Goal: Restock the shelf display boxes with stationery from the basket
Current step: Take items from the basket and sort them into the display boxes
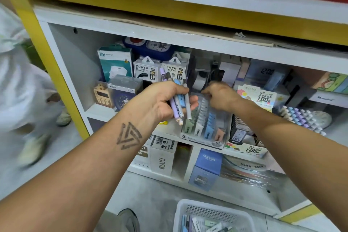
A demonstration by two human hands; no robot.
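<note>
Pastel plastic pens (178,98), lilac, light blue and grey with dark caps, make a small bundle in the left hand (165,100). Its fingers curl around the middle of the pens, so both ends stick out, the caps toward the far shelf and the tips toward the near side. I think the bundle is kept there as a reserve, so that the other hand can take pens from it and does not need to go down to the basket each time.

Just to the right stands the clear plastic display box (207,126), tilted toward the viewer on the white shelf (169,133). It holds rows of green, white, blue and peach items, sorted by colour. The right hand (220,96) is over the far part of this box with its fingers bent down. The fingertips are hidden behind the hand, so I cannot tell if it pinches something or only arranges a row.

The white plastic basket (190,213) lies on the floor near the bottom edge, with more stationery inside, so the restocking seems not finished. On the left a blurred person in white clothes (22,88) is standing.
</note>
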